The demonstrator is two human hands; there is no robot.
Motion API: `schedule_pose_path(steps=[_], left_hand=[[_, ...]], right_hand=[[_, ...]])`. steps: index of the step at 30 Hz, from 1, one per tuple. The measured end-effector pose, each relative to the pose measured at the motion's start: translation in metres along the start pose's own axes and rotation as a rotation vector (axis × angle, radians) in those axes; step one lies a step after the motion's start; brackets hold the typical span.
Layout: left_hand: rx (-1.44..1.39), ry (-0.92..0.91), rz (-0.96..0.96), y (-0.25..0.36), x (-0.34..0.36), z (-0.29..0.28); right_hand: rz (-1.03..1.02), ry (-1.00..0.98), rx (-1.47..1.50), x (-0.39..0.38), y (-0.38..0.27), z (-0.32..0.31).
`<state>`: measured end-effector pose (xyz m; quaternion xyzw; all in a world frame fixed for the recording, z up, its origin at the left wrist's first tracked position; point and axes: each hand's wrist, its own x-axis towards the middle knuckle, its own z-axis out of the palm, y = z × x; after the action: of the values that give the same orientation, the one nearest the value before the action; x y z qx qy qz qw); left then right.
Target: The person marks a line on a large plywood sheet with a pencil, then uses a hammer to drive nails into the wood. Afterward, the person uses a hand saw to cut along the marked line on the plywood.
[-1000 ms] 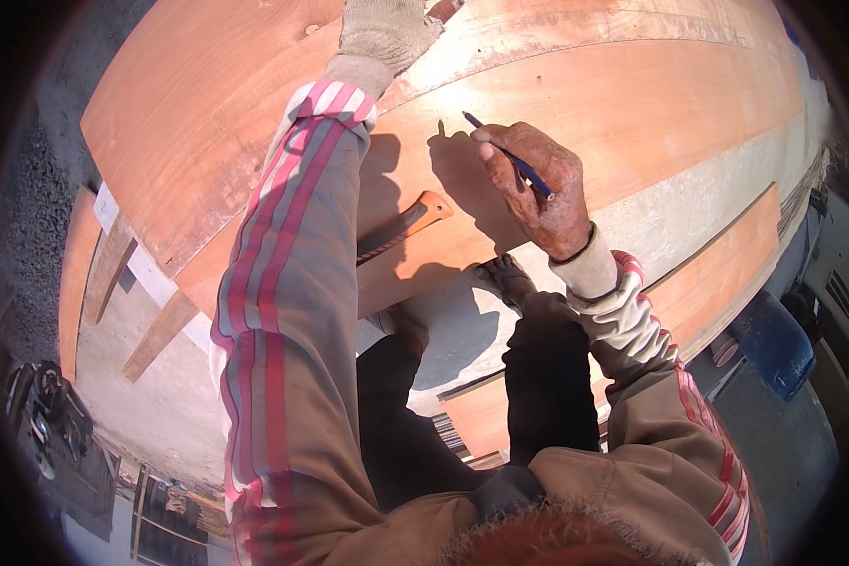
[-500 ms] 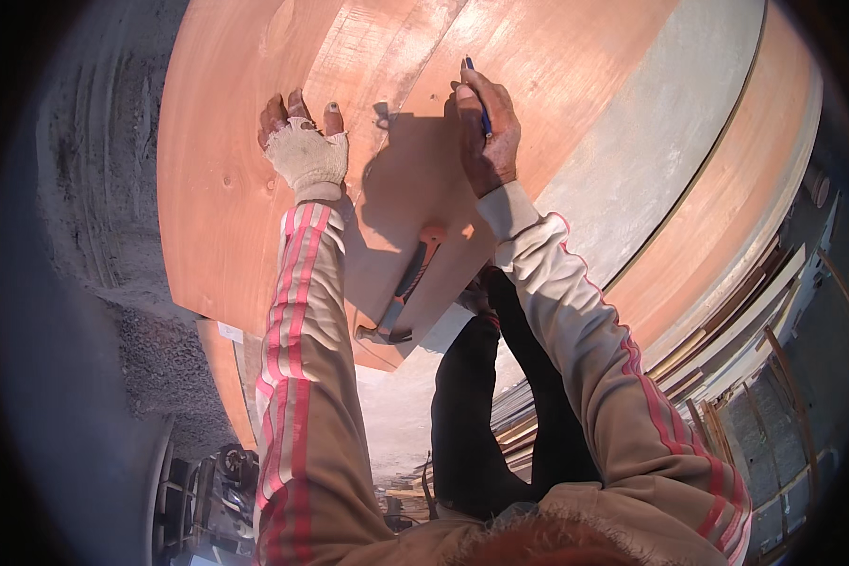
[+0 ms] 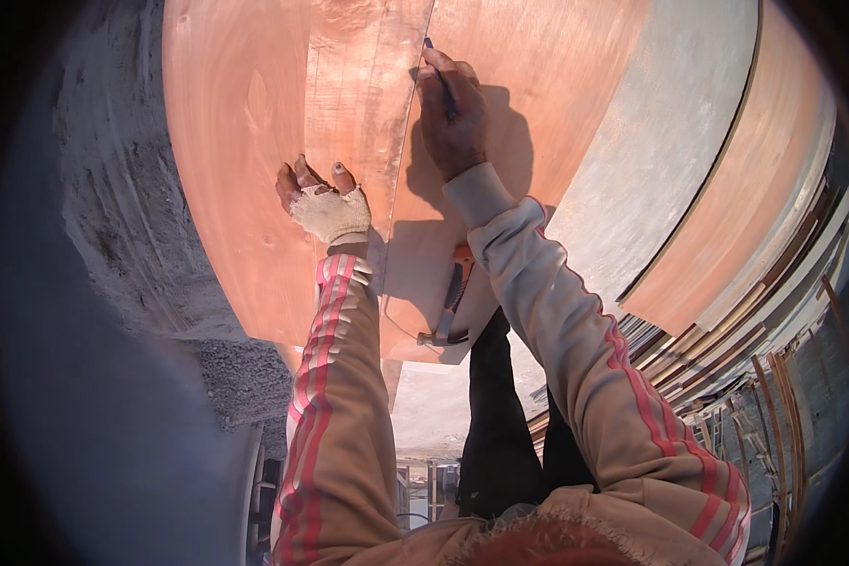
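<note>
Plywood sheets with a reddish face lie in front of me. My left hand, in a cream fingerless glove, rests on the left sheet with its fingers spread. Further out and to the right, my right hand grips a slim blue pencil, its tip close to the long dark seam between two sheets. Below the right hand lies a claw hammer with an orange and black handle, its metal head toward me.
A pale grey strip borders the plywood, with another curved reddish panel beyond it at the right. Stacked boards and thin sticks lie at the lower right. Rough grey ground runs along the left. My dark-trousered legs stand at the near edge.
My view has shifted. The right hand with the pencil has moved up and left to the seam. The left hand appears lower, nearer me, still spread on the sheet.
</note>
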<state>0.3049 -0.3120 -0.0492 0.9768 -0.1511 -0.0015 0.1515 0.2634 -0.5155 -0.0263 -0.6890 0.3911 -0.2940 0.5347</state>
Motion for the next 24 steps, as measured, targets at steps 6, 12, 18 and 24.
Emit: schedule_pose_path(steps=[6,12,18,24], left_hand=[[-0.111,-0.057,-0.046,0.012,-0.002,-0.004],[-0.124,-0.049,-0.047,0.008,-0.004,-0.003],[-0.034,-0.043,-0.018,0.003,-0.004,0.002],[-0.119,-0.078,-0.054,0.0,-0.009,-0.002]], right_hand=[[-0.018,0.007,-0.001,-0.007,-0.001,0.0],[0.133,-0.026,0.047,-0.054,-0.014,-0.007],[0.206,-0.011,0.143,-0.077,-0.018,-0.017],[0.069,0.029,0.103,-0.04,0.006,-0.009]])
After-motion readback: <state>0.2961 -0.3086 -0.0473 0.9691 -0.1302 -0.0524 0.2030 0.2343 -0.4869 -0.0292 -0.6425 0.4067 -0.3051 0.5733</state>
